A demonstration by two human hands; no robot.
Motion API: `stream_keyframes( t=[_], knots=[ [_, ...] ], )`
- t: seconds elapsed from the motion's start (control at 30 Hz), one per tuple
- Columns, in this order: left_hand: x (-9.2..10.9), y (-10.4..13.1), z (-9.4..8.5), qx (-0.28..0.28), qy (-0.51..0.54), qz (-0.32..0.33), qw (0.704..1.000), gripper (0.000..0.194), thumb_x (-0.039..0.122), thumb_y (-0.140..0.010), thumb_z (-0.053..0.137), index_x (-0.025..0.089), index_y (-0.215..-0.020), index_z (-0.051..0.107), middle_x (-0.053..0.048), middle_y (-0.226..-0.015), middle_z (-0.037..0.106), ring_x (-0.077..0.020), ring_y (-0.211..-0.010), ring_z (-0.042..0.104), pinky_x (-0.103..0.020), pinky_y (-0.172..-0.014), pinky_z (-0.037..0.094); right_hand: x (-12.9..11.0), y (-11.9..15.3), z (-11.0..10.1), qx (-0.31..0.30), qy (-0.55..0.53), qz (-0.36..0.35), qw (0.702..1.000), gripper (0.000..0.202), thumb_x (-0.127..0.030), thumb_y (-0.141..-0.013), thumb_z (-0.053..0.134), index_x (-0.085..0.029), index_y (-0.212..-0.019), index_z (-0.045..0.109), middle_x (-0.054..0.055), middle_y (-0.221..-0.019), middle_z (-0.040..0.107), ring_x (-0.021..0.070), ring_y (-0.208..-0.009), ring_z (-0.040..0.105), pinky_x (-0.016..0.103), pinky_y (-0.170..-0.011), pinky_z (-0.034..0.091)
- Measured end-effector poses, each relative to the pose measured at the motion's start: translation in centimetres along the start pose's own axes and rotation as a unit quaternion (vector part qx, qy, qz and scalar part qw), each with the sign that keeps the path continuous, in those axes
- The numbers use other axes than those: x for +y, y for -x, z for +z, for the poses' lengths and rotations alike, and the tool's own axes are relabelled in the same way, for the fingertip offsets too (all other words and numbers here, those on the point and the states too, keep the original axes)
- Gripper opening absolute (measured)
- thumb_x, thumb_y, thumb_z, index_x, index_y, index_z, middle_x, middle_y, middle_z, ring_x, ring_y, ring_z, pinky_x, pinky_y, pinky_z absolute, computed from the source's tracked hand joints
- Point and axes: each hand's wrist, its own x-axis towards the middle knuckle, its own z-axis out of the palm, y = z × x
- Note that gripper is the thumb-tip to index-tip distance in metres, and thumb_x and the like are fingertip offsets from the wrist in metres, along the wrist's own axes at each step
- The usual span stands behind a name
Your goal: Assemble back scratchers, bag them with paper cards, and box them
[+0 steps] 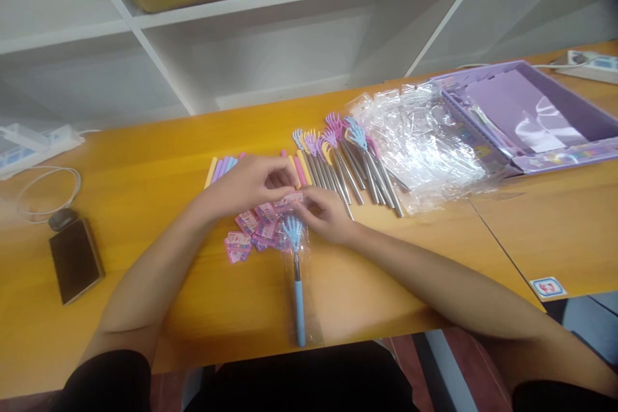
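A light-blue back scratcher (299, 312) with a hand-shaped head lies inside a clear plastic bag (311, 325) at the table's front edge. At the bag's top end, my left hand (255, 183) pinches a small pink printed card (288, 200). My right hand (328, 214) has its thumb and fingers closed on the bag's upper edge, close to that card. Whether the card is partly inside the bag I cannot tell. More pink and purple cards (238, 246) lie loosely piled below my left hand.
Behind my hands lie coloured handle tubes (211, 172) and several metal back scratchers (357, 135). Clear plastic bags (415, 141) are heaped beside a purple box (526, 109). A phone (76, 261) and power strip (38, 145) lie left; white shelving (299, 45) stands behind.
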Motion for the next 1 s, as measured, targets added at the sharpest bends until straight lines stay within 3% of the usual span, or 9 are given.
stream_keyframes(
  t=[0.2, 0.6, 0.73, 0.87, 1.0],
  knots=[
    [-0.11, 0.14, -0.12, -0.005, -0.029, 0.014, 0.999, 0.008, 0.025, -0.096, 0.071, 0.021, -0.099, 0.076, -0.001, -0.092, 0.078, -0.0133, -0.081, 0.071, -0.025, -0.073, 0.051, 0.16, 0.02, 0.10, -0.005, 0.004, -0.014, 1.000, 0.030, -0.036, -0.110, 0.057, -0.021, -0.084, 0.060, 0.001, -0.076, 0.065, 0.0126, -0.063, 0.056, 0.027, -0.061, 0.043],
    [-0.31, 0.03, -0.10, -0.039, -0.027, 0.015, 0.999, 0.011, 0.022, -0.093, 0.070, 0.022, -0.103, 0.077, -0.002, -0.094, 0.080, -0.0150, -0.083, 0.072, -0.026, -0.072, 0.052, 0.17, 0.07, -0.04, -0.025, 0.004, -0.023, 0.999, 0.016, -0.032, -0.107, 0.060, -0.021, -0.098, 0.067, 0.003, -0.082, 0.070, 0.0142, -0.067, 0.059, 0.028, -0.064, 0.046],
    [-0.32, -0.01, -0.05, -0.039, -0.030, 0.020, 0.999, 0.012, 0.021, -0.093, 0.070, 0.022, -0.103, 0.076, -0.002, -0.094, 0.080, -0.0147, -0.082, 0.072, -0.026, -0.071, 0.051, 0.01, 0.01, 0.06, -0.018, 0.005, -0.027, 0.999, 0.019, -0.031, -0.108, 0.059, -0.021, -0.092, 0.065, 0.002, -0.077, 0.066, 0.0136, -0.064, 0.056, 0.028, -0.062, 0.043],
    [-0.32, 0.05, -0.07, -0.037, -0.033, 0.029, 0.998, 0.010, 0.023, -0.094, 0.070, 0.021, -0.102, 0.075, -0.001, -0.093, 0.079, -0.0136, -0.079, 0.070, -0.025, -0.070, 0.050, -0.12, -0.01, 0.03, -0.020, 0.004, -0.001, 1.000, 0.024, -0.037, -0.109, 0.056, -0.022, -0.092, 0.064, 0.002, -0.076, 0.065, 0.0145, -0.065, 0.056, 0.029, -0.062, 0.043],
    [-0.45, 0.08, -0.24, -0.030, -0.054, 0.040, 0.997, 0.009, 0.021, -0.092, 0.068, 0.021, -0.099, 0.073, -0.001, -0.091, 0.077, -0.0136, -0.077, 0.068, -0.026, -0.069, 0.048, -0.03, -0.06, -0.51, -0.069, -0.065, 0.004, 0.995, 0.030, -0.052, -0.109, 0.054, -0.023, -0.106, 0.064, 0.005, -0.087, 0.068, 0.0192, -0.078, 0.064, 0.033, -0.069, 0.050]
  ],
)
